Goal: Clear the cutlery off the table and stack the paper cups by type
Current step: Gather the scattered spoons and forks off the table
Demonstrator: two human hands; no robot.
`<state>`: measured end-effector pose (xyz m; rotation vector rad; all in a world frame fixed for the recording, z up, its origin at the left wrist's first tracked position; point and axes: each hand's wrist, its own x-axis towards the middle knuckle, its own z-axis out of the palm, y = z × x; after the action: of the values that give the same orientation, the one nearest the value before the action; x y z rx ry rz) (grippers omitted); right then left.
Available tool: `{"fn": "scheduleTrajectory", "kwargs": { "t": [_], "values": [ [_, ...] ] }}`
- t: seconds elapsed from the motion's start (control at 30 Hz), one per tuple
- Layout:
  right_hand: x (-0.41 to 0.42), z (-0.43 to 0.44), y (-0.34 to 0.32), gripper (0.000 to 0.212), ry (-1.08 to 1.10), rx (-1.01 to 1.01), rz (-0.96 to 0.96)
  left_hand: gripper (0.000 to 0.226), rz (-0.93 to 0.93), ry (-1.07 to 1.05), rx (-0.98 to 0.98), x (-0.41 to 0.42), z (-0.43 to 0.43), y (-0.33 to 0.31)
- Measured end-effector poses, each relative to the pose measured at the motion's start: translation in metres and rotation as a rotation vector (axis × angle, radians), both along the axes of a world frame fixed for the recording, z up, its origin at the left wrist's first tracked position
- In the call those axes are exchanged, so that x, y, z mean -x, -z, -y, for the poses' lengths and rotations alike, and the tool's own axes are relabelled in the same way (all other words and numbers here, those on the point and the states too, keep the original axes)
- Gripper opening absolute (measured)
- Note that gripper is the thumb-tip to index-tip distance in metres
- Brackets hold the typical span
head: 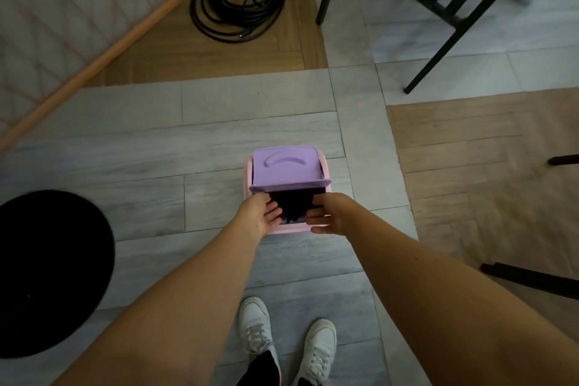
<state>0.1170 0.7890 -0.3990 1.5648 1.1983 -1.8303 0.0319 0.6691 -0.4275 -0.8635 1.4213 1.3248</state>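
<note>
No readable text, label, brand or number anywhere. Purple lid (pixel 286 170): plain moulded surface. White shoes (pixel 257 326): possibly marked, too dim to tell.

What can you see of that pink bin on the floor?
The bin is small, boxy, pink, seemingly plastic, upright on the grey floor. Its purple lid, with a curved raised handle, is tipped up at the back, so the mouth is open and dark inside. The left hand and right hand reach over its side rims; contact is unclear.
</note>
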Motion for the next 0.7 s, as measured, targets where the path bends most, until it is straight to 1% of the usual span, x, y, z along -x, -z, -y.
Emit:
{"fn": "scheduleTrajectory", "kwargs": {
  "t": [0.07,0.17,0.3,0.47,0.6,0.7],
  "values": [
    [0.001,0.001,-0.016,0.02,-0.022,-0.009,-0.002,0.034,-0.032,0.023,0.021,-0.001,0.004,-0.014],
    [0.003,0.005,-0.042,0.016,-0.056,-0.024,-0.01,0.015,-0.078,0.022,0.047,0.0,0.009,-0.041],
    [0.007,0.012,-0.082,0.014,-0.136,-0.067,-0.035,0.027,-0.157,-0.018,0.041,0.003,0.02,-0.078],
    [0.018,0.025,-0.136,0.016,-0.221,-0.123,-0.064,0.03,-0.259,-0.054,0.035,0.008,0.031,-0.139],
    [0.028,0.038,-0.191,0.015,-0.302,-0.169,-0.117,0.032,-0.354,-0.057,-0.001,0.014,0.04,-0.204],
    [0.038,0.048,-0.231,0.027,-0.365,-0.197,-0.17,0.031,-0.425,-0.044,-0.049,0.016,0.045,-0.252]
  ]
}}
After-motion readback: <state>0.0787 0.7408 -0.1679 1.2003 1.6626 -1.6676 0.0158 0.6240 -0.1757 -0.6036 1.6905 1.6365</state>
